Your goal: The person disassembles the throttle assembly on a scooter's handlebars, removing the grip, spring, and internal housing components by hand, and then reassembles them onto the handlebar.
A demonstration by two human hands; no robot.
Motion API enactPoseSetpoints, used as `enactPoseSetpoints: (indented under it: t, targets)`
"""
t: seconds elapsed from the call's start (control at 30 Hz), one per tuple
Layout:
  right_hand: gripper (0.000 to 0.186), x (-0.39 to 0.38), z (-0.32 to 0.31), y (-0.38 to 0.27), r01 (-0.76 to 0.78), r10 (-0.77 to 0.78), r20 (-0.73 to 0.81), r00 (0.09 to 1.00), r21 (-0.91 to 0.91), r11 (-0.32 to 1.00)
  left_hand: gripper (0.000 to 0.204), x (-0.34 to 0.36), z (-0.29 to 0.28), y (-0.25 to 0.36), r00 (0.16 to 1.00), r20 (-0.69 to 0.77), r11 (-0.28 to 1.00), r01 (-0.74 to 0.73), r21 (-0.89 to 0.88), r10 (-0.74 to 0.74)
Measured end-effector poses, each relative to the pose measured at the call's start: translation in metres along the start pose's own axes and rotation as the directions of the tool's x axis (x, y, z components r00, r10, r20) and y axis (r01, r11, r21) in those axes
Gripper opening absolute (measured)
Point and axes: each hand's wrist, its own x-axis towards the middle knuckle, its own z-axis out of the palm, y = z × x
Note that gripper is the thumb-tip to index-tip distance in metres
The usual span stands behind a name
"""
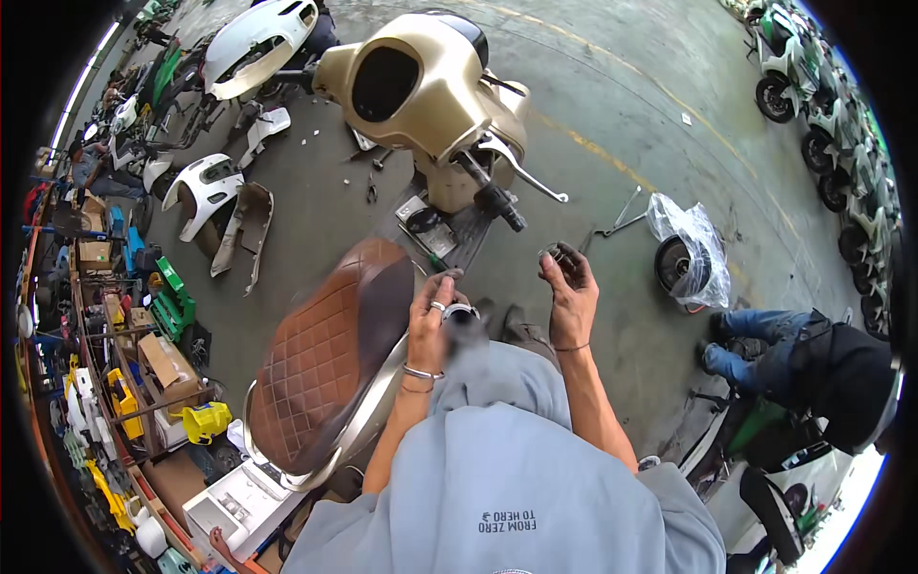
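Note:
My left hand (428,325) is closed, fingertips pinched beside a round metal rim (463,312) with a blurred dark patch below it; I cannot make out what the fingers hold. My right hand (569,292) is raised, its thumb and fingers closed on a small shiny metal piece (550,254). The scooter's quilted brown seat (320,368) lies left of my left hand. Ahead of both hands stands the gold scooter front (435,86), with a handlebar grip and silver lever (526,172) sticking out toward me.
White body panels (206,191) lie front left. Shelves with boxes and parts (153,383) line the left. At right are a plastic-wrapped wheel (684,263), tools (617,230), a person in dark clothes (822,383) and parked scooters (813,143). Another person (100,167) sits far left.

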Motion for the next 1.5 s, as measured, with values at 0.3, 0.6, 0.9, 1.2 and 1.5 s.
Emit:
enactPoseSetpoints:
  t: [0.3, 0.6, 0.9, 1.2, 1.5]
  targets:
    - [0.046, 0.027, 0.012, 0.034, -0.02, 0.02, 0.003, 1.0, 0.01, 1.0, 0.052, 0.09, 0.013, 0.013, 0.99, 0.063, 0.983, 0.113, 0.143, -0.123]
    - [0.043, 0.025, 0.039, 0.044, 0.054, -0.057, -0.093, 0.994, -0.044, 0.998, 0.046, 0.131, 0.025, 0.022, 0.97, 0.147, 0.865, 0.097, 0.492, -0.192]
    - [0.039, 0.008, 0.016, 0.048, -0.05, 0.083, -0.136, 0.987, 0.229, 0.972, 0.043, 0.139, 0.026, 0.026, 0.975, 0.17, 0.847, 0.033, 0.53, -0.144]
    - [0.047, -0.001, 0.037, 0.072, -0.291, 0.184, 0.306, 0.934, 0.356, 0.888, 0.04, 0.135, 0.031, 0.017, 0.992, 0.089, 0.894, 0.044, 0.445, -0.093]
    - [0.058, -0.006, 0.056, 0.083, -0.038, 0.014, 0.407, 0.913, 0.05, 0.998, 0.041, 0.139, 0.029, 0.012, 0.995, 0.092, 0.907, -0.004, 0.421, -0.038]
